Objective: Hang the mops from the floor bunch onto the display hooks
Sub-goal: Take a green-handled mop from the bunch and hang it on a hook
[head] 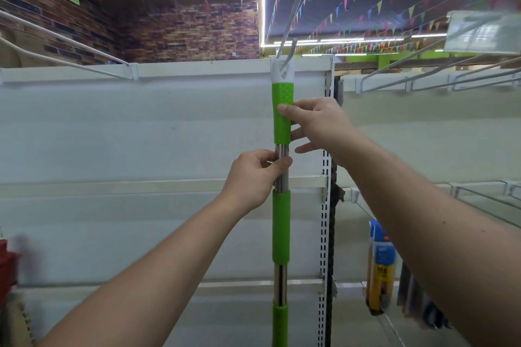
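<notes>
A mop handle (281,222) with green grips and shiny metal sections stands upright in the middle of the head view. Its white cap (282,70) sits at the base of a grey display hook (293,11) that juts out from the top rail of the white shelf panel; the hook passes through the cap's loop. My left hand (253,177) pinches the metal section between the two upper green grips. My right hand (318,127) holds the top green grip with thumb and fingers. The mop head is out of view below.
Empty white wire hooks (64,45) stick out at the upper left and more hooks (439,70) at the upper right. A perforated shelf upright (325,205) runs just right of the handle. Packaged goods (380,265) hang at lower right. A red crate (7,265) sits at far left.
</notes>
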### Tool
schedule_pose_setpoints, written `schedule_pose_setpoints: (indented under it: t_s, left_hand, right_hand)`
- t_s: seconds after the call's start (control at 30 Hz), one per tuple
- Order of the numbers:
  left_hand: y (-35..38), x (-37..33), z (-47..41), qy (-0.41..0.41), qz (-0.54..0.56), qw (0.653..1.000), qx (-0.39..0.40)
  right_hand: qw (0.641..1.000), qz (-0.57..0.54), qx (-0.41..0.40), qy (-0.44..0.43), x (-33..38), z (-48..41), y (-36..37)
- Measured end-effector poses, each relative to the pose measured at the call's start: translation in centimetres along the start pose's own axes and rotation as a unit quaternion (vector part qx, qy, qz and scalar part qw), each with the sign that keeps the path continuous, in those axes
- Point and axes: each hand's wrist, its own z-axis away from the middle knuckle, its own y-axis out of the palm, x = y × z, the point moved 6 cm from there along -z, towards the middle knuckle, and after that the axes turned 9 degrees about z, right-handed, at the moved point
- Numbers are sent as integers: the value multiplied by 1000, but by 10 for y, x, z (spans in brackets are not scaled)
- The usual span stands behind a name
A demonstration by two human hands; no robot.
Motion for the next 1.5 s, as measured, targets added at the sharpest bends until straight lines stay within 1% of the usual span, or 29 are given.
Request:
schedule_pose_setpoints:
  t_s: [0.3, 0.7, 1.3, 1.5]
  left_hand:
    - [4, 23, -35, -12, 4, 1000, -5]
    - [9, 42, -69, -25, -25, 999, -13]
    - [10, 48, -89, -37, -61, 997, -25]
    - [12, 52, -86, -43, -44, 997, -38]
  right_hand:
    - [999, 22, 8, 23, -14, -30, 7]
    - [998, 37, 12, 39, -29, -58, 13]
    - [998, 23, 17, 61, -45, -83, 20]
    - [998, 12, 3, 62, -48, -82, 21]
